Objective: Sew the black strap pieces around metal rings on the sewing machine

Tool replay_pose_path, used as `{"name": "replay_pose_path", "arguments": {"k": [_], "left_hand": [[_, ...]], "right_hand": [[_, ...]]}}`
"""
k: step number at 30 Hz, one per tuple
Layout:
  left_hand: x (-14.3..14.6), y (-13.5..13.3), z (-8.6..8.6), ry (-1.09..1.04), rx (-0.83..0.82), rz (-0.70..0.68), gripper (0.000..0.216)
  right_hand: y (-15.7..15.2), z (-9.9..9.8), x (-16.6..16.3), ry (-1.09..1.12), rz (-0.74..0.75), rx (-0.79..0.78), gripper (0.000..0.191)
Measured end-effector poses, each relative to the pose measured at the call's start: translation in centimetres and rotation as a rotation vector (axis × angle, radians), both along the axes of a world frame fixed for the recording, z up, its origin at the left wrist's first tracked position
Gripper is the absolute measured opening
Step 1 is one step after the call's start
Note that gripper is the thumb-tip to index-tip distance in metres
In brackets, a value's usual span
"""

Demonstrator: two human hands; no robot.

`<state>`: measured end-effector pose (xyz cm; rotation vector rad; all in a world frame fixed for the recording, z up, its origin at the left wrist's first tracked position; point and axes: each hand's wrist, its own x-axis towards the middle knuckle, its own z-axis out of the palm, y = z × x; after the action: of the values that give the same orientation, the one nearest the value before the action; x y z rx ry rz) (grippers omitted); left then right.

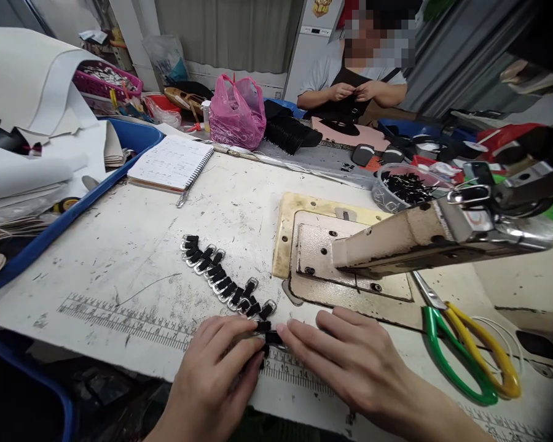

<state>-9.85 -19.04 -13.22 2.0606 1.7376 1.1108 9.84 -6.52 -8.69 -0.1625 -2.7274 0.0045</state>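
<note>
Even, fairly bright indoor light on white table (239,202); underneath, 8 o'clock, near-black. Glare on chrome machine end (529,233), 3 o'clock. Wide-angle stretch, soft edges, dark corner at 2 o'clock. Mosaic over person's head (380,34), 1 o'clock.

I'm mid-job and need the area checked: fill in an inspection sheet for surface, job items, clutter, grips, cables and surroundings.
Surface: white tabletop, scuffed, ruler scale along the front edge.
Job items: black straps with metal buckles, in a slanting row.
Clutter: scissors right, near the sewing machine; spiral notebook at back left.
Grips: left grip and right grip both touch black straps at the row's near end.
Cables: none certain; thin white loop by the scissors.
Surroundings: co-worker beyond the table; blue bin at left.
</note>
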Motion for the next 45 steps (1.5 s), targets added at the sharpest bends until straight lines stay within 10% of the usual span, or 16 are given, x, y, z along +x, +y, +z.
{"name": "replay_pose_path", "arguments": {"k": [45], "left_hand": [[-0.3,0.7,0.0,0.029,0.032,0.093,0.026]], "right_hand": [[2.1,-0.6,-1.2,-0.027,0.062,-0.03,0.033]]}}
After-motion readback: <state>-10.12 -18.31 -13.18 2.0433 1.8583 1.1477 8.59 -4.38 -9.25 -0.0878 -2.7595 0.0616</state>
